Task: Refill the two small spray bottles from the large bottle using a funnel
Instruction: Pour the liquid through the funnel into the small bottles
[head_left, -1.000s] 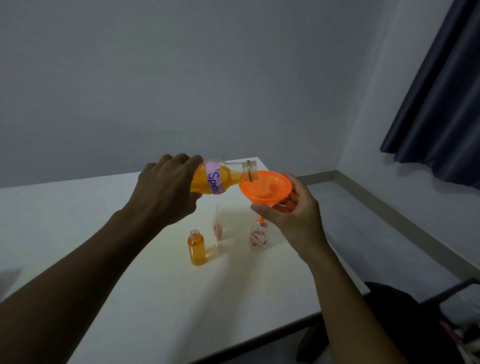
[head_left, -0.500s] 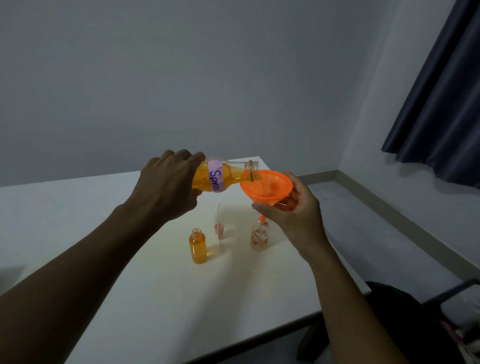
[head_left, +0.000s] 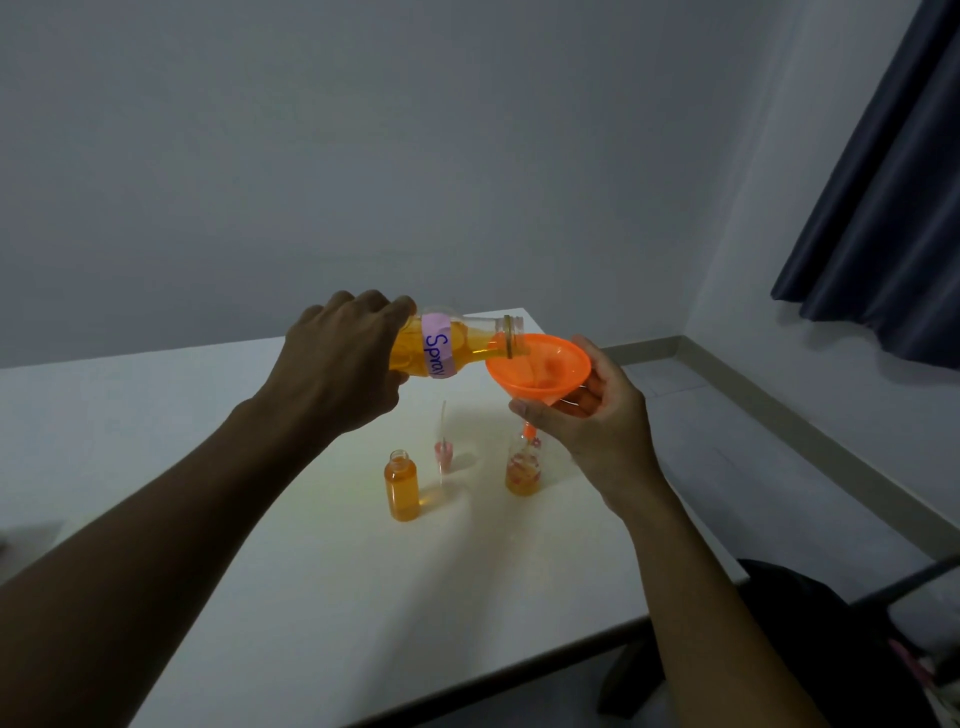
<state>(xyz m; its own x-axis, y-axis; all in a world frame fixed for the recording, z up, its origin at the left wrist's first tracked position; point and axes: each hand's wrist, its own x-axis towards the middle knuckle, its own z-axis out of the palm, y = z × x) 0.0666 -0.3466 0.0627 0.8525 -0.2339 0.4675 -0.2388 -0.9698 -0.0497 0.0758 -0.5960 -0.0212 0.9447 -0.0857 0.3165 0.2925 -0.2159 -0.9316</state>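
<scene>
Left hand (head_left: 343, 364) clenched around tilted large bottle (head_left: 452, 348), mouth over funnel (head_left: 537, 366); right hand (head_left: 592, 421) gripping funnel above small bottle (head_left: 523, 470).

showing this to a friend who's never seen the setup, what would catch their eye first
The bright orange funnel at centre, cupped from below by the right hand, with its spout over a small patterned bottle on the white table. Next, the left hand tipping the large bottle of orange liquid, labelled "Spray", mouth at the funnel's rim. Left of these stands an open small bottle, nearly full.
</scene>
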